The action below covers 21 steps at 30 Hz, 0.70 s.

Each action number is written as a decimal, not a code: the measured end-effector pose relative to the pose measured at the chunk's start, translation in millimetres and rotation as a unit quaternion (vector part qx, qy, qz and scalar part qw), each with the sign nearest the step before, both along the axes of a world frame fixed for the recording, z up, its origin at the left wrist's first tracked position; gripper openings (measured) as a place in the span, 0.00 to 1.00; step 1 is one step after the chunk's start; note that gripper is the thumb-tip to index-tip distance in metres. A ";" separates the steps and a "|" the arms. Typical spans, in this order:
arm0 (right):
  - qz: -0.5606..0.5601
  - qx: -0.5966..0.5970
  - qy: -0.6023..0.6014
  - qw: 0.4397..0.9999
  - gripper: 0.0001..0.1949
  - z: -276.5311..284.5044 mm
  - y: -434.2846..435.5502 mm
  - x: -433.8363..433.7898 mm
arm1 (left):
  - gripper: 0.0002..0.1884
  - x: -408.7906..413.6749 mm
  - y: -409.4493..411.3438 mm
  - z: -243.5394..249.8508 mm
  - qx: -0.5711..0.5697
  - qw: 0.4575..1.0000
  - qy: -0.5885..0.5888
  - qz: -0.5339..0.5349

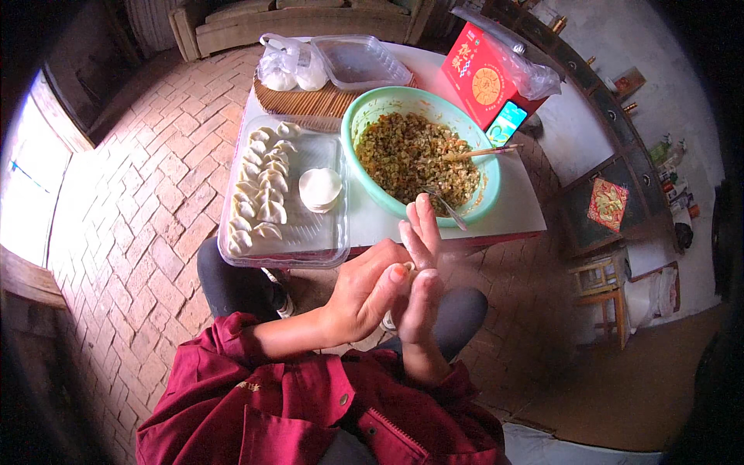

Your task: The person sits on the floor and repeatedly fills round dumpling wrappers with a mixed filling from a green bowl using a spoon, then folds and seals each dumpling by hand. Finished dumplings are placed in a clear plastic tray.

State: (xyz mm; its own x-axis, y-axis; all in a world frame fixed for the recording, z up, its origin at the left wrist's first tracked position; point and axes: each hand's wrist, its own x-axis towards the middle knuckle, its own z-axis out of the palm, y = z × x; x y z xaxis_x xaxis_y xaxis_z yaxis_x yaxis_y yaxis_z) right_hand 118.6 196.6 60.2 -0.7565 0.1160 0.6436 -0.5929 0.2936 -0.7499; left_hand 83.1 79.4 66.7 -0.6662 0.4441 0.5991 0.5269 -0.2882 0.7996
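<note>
My left hand (372, 290) and my right hand (421, 279) meet in front of the table's near edge. Between their fingertips shows a small pale bit of dough, probably a dumpling, mostly hidden by the fingers. Several folded dumplings (270, 180) lie in rows in a clear plastic tray (343, 244), beside a stack of round dough wrappers (320, 187). Right of the tray a green plastic basin (494, 186) holds chopped filling (407, 151), with chopsticks (482, 152) and a metal spoon (450, 209) resting in it.
Behind the tray, a slatted mat (325, 104) carries plastic bags (290, 70) and a clear plastic container (363, 61). A red box (476, 75) stands at the back right with a phone (507, 123) against it. A wooden chair (604, 290) stands at the right.
</note>
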 end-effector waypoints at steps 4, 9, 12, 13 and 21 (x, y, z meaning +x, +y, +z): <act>-0.006 0.015 0.006 1.000 0.28 0.0 -3.9 2.0 | 0.08 1.4 -2.8 4.3 -0.014 0.995 0.077 0.055; 0.021 0.029 0.068 0.997 0.25 0.9 -18.2 5.2 | 0.08 3.5 -9.8 3.3 0.023 0.978 0.179 0.103; 0.044 -0.020 0.091 0.995 0.23 2.3 -32.0 8.1 | 0.13 10.8 -15.5 1.6 0.027 0.977 0.179 0.114; 0.060 -0.024 0.102 0.993 0.23 2.9 -33.7 7.4 | 0.13 11.6 -15.3 1.3 0.040 0.977 0.172 0.116; 0.087 -0.052 0.023 0.995 0.24 -13.7 -39.5 -6.7 | 0.11 1.9 -23.6 -11.3 -0.005 0.978 0.154 0.143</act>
